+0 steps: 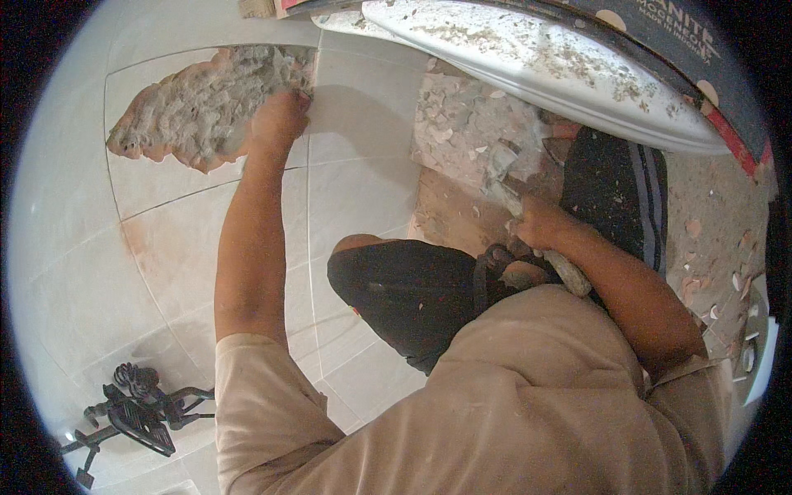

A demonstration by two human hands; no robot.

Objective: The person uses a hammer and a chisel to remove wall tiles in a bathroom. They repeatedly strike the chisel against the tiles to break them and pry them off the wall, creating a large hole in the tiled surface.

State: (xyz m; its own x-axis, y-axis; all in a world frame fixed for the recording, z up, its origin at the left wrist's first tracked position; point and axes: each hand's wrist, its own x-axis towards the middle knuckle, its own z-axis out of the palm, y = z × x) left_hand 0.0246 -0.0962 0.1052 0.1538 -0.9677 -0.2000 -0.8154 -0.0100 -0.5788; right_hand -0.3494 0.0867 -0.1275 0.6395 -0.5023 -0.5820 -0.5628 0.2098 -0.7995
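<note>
My left hand reaches up to the white tiled wall and presses its closed fingers on the right edge of a rough patch of bare mortar where a tile is broken away. What the fingers grip, if anything, is hidden. My right hand is shut on the wooden handle of a hammer, whose dusty metal head points up toward the rubble. The hammer hangs low by my knee, away from the wall.
Broken tile chips and dust cover the floor. A white curved fixture strewn with debris lies along the top. A black metal object sits at the lower left. My dark-trousered knees are bent under me.
</note>
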